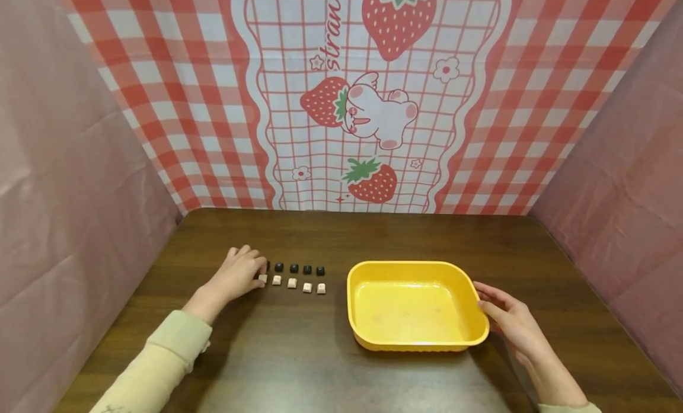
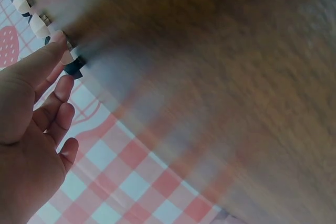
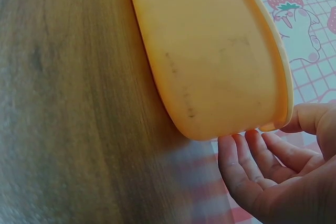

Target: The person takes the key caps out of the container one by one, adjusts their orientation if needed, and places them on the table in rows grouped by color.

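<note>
In the head view, my left hand [image 1: 238,271] pinches the leftmost white keycap [image 1: 263,278] between thumb and index finger. That keycap [image 2: 67,57] shows between the fingertips in the left wrist view; the other fingers are loosely bent. Beside it, a row of white keycaps [image 1: 291,283] runs to the right, with black keycaps [image 1: 294,268] lined up just behind. The leftmost black one is partly hidden by the hand. My right hand [image 1: 511,318] grips the right end of a yellow plastic basin [image 1: 368,341], thumb at its rim and fingers against the outer wall [image 3: 231,103].
Brown wood-grain table [image 1: 277,365] lies under everything. A red-and-white checked cloth [image 1: 560,93] with strawberry prints hangs at its back edge. Pink cloth [image 1: 619,164] closes off the right side, and more pink cloth [image 1: 69,164] the left.
</note>
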Motion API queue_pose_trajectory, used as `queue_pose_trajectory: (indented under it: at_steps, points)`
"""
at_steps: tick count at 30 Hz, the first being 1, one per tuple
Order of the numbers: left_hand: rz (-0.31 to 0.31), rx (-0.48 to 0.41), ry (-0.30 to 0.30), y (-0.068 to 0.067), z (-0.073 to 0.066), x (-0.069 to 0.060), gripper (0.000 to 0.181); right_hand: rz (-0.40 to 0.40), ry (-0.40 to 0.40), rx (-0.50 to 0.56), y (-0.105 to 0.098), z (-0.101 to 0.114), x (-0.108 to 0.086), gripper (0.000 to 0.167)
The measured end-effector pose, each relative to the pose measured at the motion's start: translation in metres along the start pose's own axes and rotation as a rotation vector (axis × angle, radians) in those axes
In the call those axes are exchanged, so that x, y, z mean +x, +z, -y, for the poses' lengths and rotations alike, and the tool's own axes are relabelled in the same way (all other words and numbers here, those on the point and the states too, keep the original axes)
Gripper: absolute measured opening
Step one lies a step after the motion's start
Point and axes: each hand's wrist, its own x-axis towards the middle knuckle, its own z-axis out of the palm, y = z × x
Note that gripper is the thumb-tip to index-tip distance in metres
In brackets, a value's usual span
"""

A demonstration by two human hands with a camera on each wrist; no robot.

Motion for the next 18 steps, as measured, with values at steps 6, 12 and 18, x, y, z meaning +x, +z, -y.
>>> queue_pose_trajectory:
  at_steps: [6, 12, 18]
  points:
    - [-0.015, -0.006, -0.001, -0.002, -0.001, -0.001, 0.028, 0.007, -0.009, 0.008, 0.000, 0.000, 0.000, 0.061]
    - [-0.025, 0.003, -0.013, -0.011, -0.007, 0.002, 0.026, 0.027, 0.009, -0.034, -0.002, 0.004, 0.000, 0.061]
    - [-0.044, 0.000, -0.009, -0.030, -0.023, 0.007, 0.028, 0.036, -0.008, -0.154, -0.004, 0.013, 0.001, 0.060]
